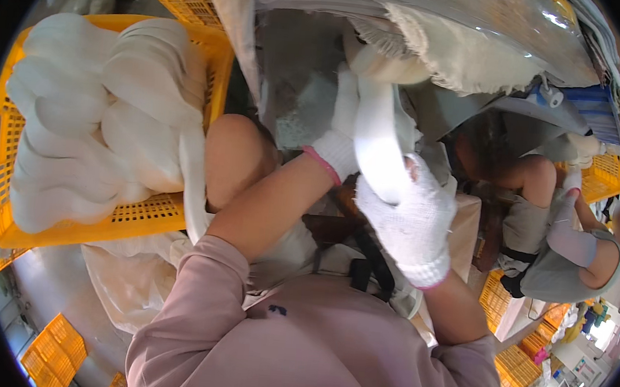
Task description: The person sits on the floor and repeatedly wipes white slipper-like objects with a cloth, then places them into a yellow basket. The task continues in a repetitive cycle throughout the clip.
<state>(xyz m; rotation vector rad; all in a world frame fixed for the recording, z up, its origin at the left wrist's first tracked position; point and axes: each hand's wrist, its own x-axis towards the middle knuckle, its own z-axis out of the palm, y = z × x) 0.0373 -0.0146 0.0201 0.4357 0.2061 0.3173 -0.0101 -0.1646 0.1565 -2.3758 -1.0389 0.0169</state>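
A smooth white piece shaped like a shoe sole (pixel 380 137) stands lengthwise in front of me, its far end against a pale rounded surface (pixel 387 65) under a frayed cloth, which looks like a wheel. My left hand (pixel 342 126), in a white knitted glove with a pink cuff, grips the sole along its left side, fingers pointing away from me. With a matching glove, my right hand (pixel 409 221) holds the sole's near end, thumb on top and fingers partly hidden beneath. A yellow crate (pixel 221 75) at my left is heaped with similar white soles (pixel 72 128).
Frayed cloth (pixel 469 56) and plastic sheeting (pixel 444 13) hang over the work spot. At the right, another person (pixel 570 253) sits at work with gloved hands. More yellow crates (pixel 54 352) stand lower left, at the top and at right.
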